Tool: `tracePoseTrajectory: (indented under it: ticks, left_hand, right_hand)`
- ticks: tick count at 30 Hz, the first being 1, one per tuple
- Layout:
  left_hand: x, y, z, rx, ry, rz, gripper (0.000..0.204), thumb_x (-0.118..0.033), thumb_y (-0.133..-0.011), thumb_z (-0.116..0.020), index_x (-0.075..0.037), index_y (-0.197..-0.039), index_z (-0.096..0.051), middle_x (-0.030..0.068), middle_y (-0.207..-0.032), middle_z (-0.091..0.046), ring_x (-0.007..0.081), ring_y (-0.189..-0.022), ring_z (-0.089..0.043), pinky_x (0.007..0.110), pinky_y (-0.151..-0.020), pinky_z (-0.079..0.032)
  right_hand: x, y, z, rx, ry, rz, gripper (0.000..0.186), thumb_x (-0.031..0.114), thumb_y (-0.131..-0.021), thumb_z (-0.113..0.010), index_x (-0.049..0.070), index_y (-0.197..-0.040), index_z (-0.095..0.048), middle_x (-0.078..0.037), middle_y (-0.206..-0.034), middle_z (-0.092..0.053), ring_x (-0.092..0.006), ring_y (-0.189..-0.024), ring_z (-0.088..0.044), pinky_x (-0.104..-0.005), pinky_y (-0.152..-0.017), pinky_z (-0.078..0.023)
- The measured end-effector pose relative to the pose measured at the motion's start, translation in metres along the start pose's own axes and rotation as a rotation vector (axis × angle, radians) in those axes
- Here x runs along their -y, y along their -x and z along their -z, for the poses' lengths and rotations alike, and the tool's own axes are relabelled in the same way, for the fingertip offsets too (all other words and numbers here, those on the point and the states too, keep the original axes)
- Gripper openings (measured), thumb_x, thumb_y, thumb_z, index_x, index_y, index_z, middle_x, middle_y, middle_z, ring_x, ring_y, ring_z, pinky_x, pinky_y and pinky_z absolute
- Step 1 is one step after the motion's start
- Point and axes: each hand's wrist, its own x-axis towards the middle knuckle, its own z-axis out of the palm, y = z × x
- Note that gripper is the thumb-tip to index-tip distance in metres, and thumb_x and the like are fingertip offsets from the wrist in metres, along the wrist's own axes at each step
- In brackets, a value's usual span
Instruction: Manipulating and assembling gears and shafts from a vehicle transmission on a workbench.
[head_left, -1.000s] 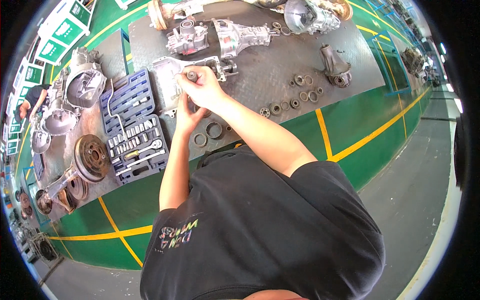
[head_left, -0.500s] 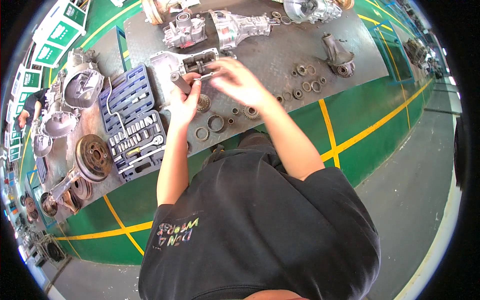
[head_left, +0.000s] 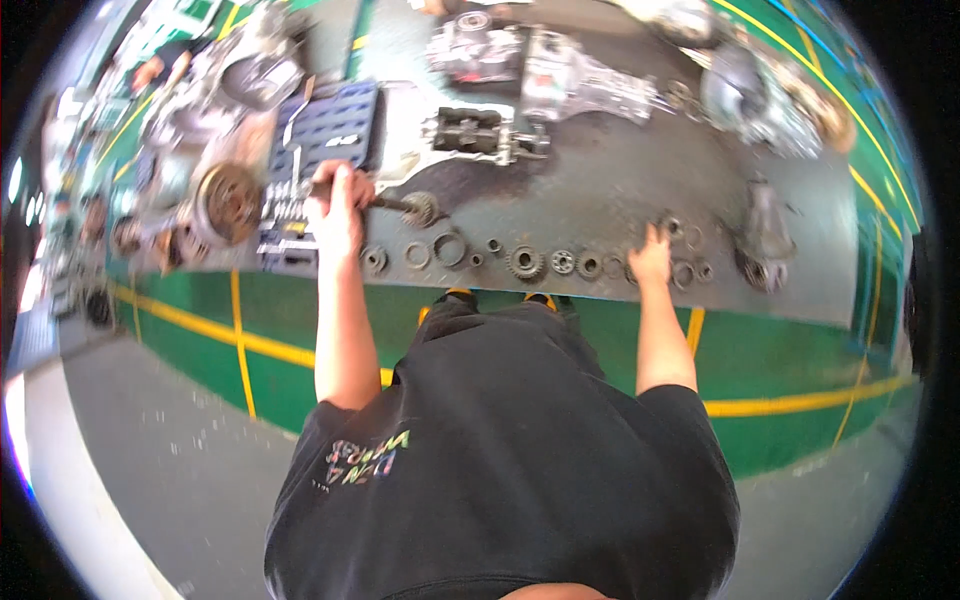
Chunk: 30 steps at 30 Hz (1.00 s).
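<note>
My left hand (head_left: 343,205) is closed round a dark metal shaft (head_left: 385,202), held over the table edge beside the tool case. At the shaft's right end is a toothed gear (head_left: 421,209); whether it is fixed to the shaft I cannot tell. Far to the right, my right hand (head_left: 652,258) reaches down among loose rings and bearings, thumb apart from its fingers. A ring (head_left: 683,274) lies just right of it, and a bearing (head_left: 589,265) to its left. No part shows in that hand, though blur softens the fingertips.
An opened gearbox housing (head_left: 470,135) stands beyond my left hand. The blue tool case (head_left: 325,125) lies partly behind that hand. Rings and gears, including a toothed gear (head_left: 525,263), line the near edge. More gearbox castings (head_left: 590,80) stand at the back, another casting (head_left: 765,235) at right.
My hands have parted: the right has swung from the housing to the rings at right, the left has come back nearer the tool case. The whole view has shifted.
</note>
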Motion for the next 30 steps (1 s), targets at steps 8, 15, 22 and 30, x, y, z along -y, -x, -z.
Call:
tracePoseTrajectory:
  ticks: [8, 15, 22, 30]
  left_hand:
    - [-0.010, 0.014, -0.003, 0.007, -0.005, -0.063, 0.021, -0.008, -0.104, -0.049, -0.008, -0.084, -0.046, 0.0006, -0.066, -0.039, 0.0136, -0.060, -0.039, 0.035, -0.067, -0.044]
    - [-0.006, 0.017, -0.003, 0.001, 0.023, -0.092, 0.018, -0.006, -0.104, -0.049, -0.007, -0.086, -0.046, 0.0003, -0.066, -0.040, 0.0130, -0.060, -0.038, 0.033, -0.063, -0.042]
    - [-0.007, 0.015, -0.004, -0.096, -0.159, -0.039, 0.019, -0.011, -0.105, -0.051, -0.008, -0.086, -0.046, 0.0008, -0.066, -0.040, 0.0132, -0.060, -0.038, 0.034, -0.063, -0.042]
    - [0.001, 0.007, -0.012, 0.052, -0.011, -0.111, 0.017, -0.010, -0.105, -0.049, -0.007, -0.089, -0.046, 0.0016, -0.065, -0.038, 0.0157, -0.060, -0.040, 0.038, -0.066, -0.042]
  right_hand:
    - [-0.010, -0.045, -0.005, 0.112, 0.002, -0.087, 0.069, 0.013, -0.085, -0.063, 0.008, -0.149, -0.040, -0.025, -0.155, -0.033, -0.0455, -0.125, -0.056, -0.0496, -0.104, -0.050]
    - [-0.009, -0.064, -0.003, 0.129, 0.154, -0.074, 0.041, 0.008, -0.093, -0.056, 0.007, -0.134, -0.059, -0.020, -0.147, -0.045, -0.0392, -0.123, -0.060, -0.0480, -0.100, -0.053]
    - [-0.020, -0.044, -0.030, 0.129, 0.086, -0.004, 0.031, 0.016, -0.088, -0.060, 0.008, -0.117, -0.068, -0.016, -0.130, -0.063, -0.0359, -0.118, -0.063, -0.0484, -0.096, -0.054]
    - [-0.010, -0.007, -0.034, 0.069, 0.024, -0.048, 0.048, 0.033, -0.084, -0.075, 0.011, -0.125, -0.063, -0.014, -0.127, -0.064, -0.0333, -0.120, -0.062, -0.0481, -0.100, -0.049]
